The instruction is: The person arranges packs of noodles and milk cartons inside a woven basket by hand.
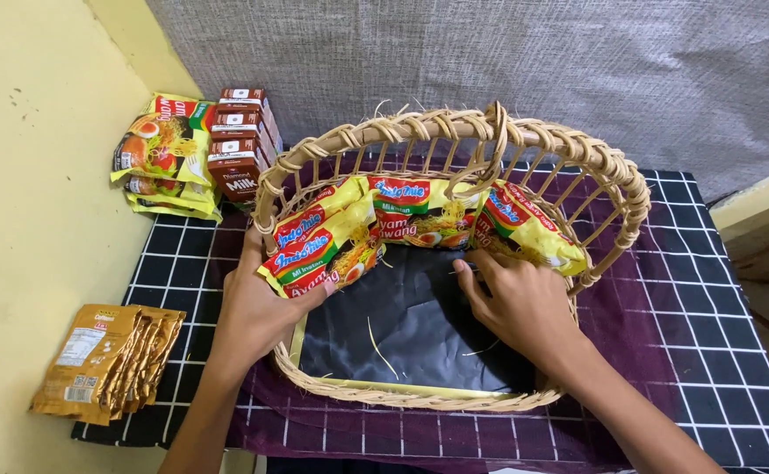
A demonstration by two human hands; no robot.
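Note:
A woven wicker basket [455, 130] with a handle stands on a purple cloth, its floor lined in black. Several yellow, red and green noodle packets [420, 211] lean in a row against its far wall. My left hand [257, 307] reaches over the basket's left rim, its thumb and fingers gripping the leftmost noodle packets [319, 250]. Inside the basket, my right hand [521, 303] rests on the black lining, fingertips touching the lower edge of the right noodle packet [529, 230].
More noodle packets [163, 154] and brown milk cartons [240, 140] stand at the back left. A fan of gold sachets [108, 360] lies at the front left. A black grid-patterned cloth [718, 325] covers the table; a yellow wall is on the left.

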